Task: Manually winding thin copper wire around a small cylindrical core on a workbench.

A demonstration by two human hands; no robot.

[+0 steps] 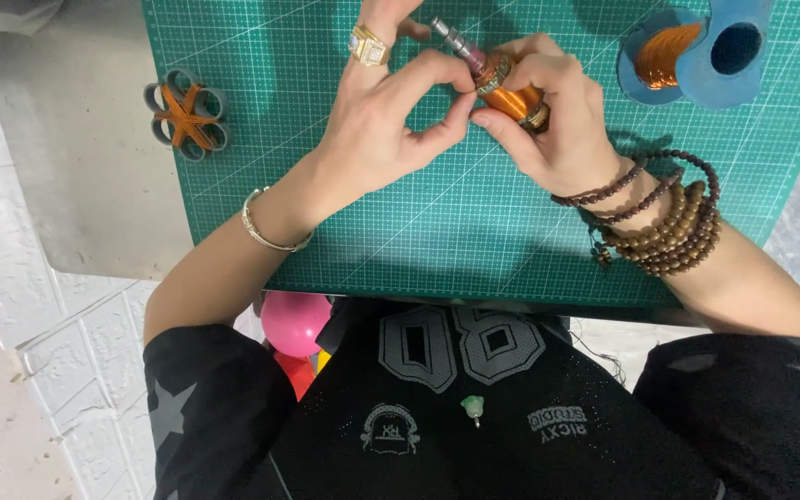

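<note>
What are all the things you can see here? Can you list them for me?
cutting mat: one, green with a white grid, on the grey table
wound rotor: one, copper-orange coils on a metal shaft, held in both hands over the mat
wire spool: one, blue with copper wire, top right of the mat
flower-shaped piece: one, grey with orange winding, on the mat's left edge
ball: one, pink, below the table edge
left hand: gold ring, metal bangle, pinching the rotor
right hand: brown bead bracelets, gripping the rotor
</note>
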